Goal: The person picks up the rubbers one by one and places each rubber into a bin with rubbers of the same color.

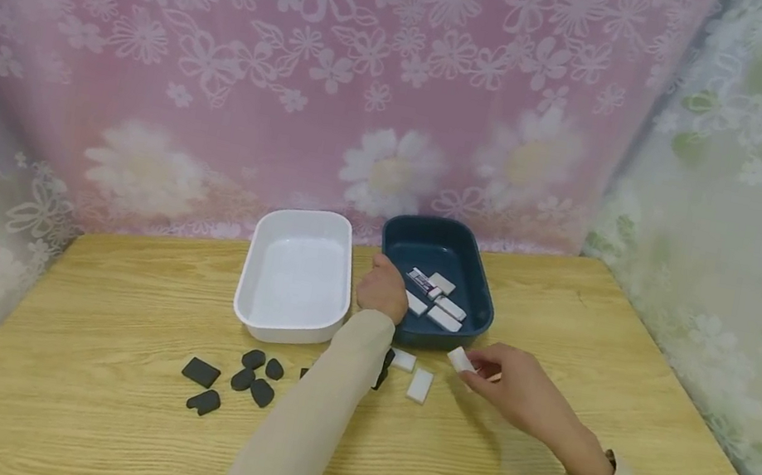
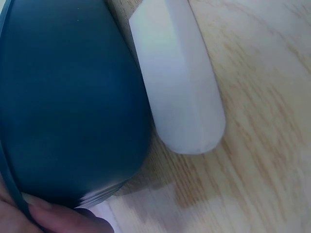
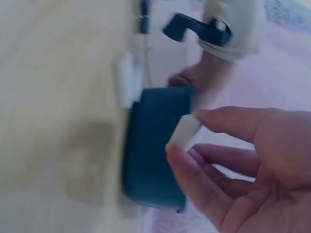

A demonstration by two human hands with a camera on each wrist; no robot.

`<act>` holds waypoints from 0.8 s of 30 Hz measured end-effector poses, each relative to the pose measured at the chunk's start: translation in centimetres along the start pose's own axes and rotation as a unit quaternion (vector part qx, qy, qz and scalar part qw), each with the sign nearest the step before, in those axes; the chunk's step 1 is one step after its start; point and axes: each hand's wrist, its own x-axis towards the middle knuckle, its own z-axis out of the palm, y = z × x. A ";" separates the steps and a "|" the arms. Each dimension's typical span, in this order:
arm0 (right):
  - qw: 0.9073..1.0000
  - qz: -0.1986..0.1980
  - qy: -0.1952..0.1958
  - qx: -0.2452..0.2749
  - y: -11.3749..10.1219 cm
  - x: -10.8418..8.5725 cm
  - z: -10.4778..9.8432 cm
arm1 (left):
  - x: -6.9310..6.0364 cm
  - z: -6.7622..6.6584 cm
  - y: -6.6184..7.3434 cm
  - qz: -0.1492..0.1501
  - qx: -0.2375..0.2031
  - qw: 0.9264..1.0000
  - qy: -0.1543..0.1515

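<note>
A white block is pinched between the thumb and fingers of the right hand, just in front of the dark blue tray; the right wrist view shows the same pinched block. At that tray's left side, the left hand grips the rim, its fingertips on the wall in the left wrist view. Several white blocks and one in a printed sleeve lie inside the blue tray. Two white blocks rest on the table before it.
Left of the blue tray stands a white tray with nothing in it. Several black pieces lie on the wooden table in front of the white tray. Floral curtains hang behind and at the sides.
</note>
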 end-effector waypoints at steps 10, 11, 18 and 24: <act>0.998 -0.019 0.059 0.014 1.0 5.4 -3.9 | -0.2 -0.3 0.0 0.006 0.002 1.000 0.007; 0.998 -0.018 0.059 0.012 1.2 6.3 -4.2 | -0.3 -0.4 0.0 0.006 0.001 1.000 0.006; 0.999 0.001 0.046 0.002 1.7 12.5 -4.9 | -0.4 -0.8 0.0 0.014 -0.011 1.000 0.012; 0.999 -0.002 0.029 -0.043 0.8 16.6 -4.9 | -0.3 -0.5 0.1 0.012 -0.005 1.000 0.004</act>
